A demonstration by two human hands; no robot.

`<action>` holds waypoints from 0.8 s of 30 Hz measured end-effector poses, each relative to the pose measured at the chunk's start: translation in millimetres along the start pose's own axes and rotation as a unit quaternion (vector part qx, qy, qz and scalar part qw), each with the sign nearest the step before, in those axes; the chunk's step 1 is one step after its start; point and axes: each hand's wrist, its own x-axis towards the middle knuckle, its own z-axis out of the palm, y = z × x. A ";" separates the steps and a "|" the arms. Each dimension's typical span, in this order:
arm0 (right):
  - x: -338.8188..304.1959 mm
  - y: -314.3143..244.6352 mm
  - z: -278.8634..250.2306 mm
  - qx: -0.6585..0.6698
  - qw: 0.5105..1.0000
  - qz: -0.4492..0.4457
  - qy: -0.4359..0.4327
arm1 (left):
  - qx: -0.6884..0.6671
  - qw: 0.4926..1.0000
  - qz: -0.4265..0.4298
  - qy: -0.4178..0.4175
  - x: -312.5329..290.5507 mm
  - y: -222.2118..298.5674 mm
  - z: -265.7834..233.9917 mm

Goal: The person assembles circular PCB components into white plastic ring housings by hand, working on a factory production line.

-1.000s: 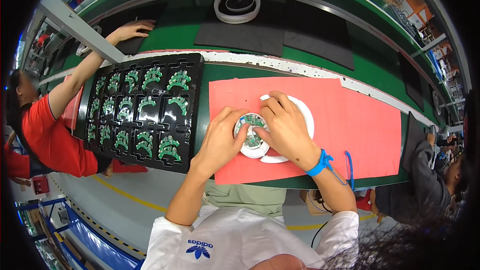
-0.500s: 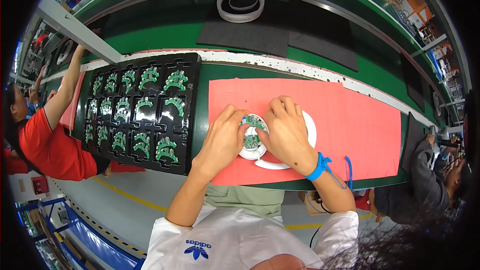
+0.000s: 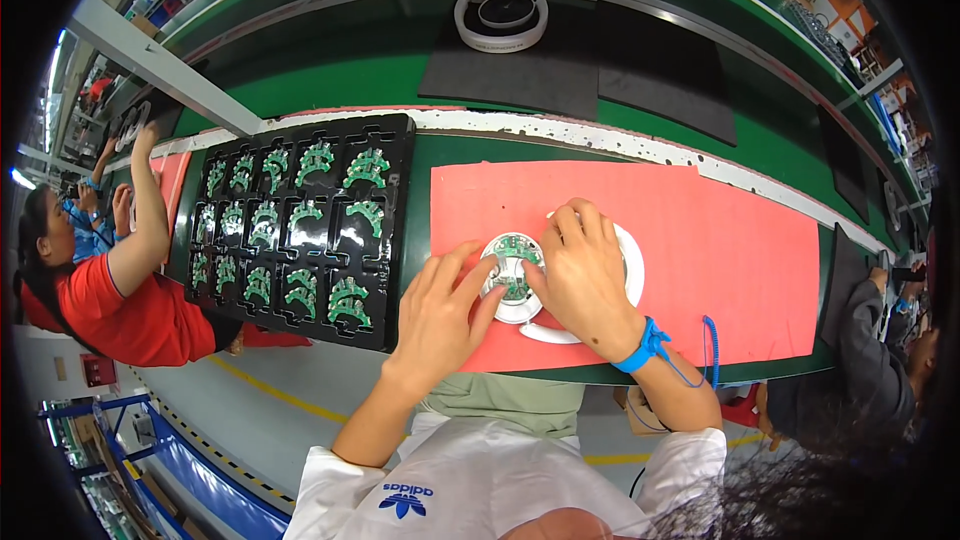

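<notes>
On the pink mat lies a white round housing [image 3: 513, 316] with green circuit boards inside; the upper board [image 3: 517, 245] is curved. A white curved band [image 3: 633, 265] runs from it around under my right hand. My left hand [image 3: 438, 308] is at the housing's left side, fingers apart, fingertips at its rim and nothing held. My right hand [image 3: 585, 275] grips the housing from the right, thumb at the boards and fingers bent over the far side. A blue wrist strap [image 3: 642, 344] with a coiled cord circles my right wrist.
Left of the pink mat [image 3: 735, 270] stands a black tray [image 3: 395, 270] holding several curved green boards. Beyond the white ledge, another white ring-shaped unit [image 3: 500, 42] rests on a dark pad [image 3: 560, 85]. A person in red [image 3: 150, 290] works at the left, another in dark clothing [image 3: 865, 340] at the right.
My left fingers have loosened and spread away from the curved board, which now sits flatter in the housing. My right hand stays over the housing. The view has shifted slightly.
</notes>
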 end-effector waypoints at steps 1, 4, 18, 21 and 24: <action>-0.3 -0.3 -0.4 0.002 1.000 0.001 0.000 | 0.001 1.000 -0.001 -0.001 -2.6 2.1 1.4; -2.3 -1.4 -1.8 -0.001 1.000 0.005 -0.004 | 0.051 0.998 0.012 0.023 -6.6 6.8 5.8; -3.4 9.0 0.6 0.125 0.988 -0.087 0.006 | 0.083 0.996 0.031 0.021 -4.5 4.7 9.5; -1.1 9.0 -1.0 0.147 0.987 -0.068 -0.016 | 0.070 0.997 0.024 0.017 1.9 2.3 11.0; 5.5 7.4 -5.9 0.136 0.988 -0.067 -0.038 | 0.102 0.995 0.010 0.003 7.1 8.5 9.3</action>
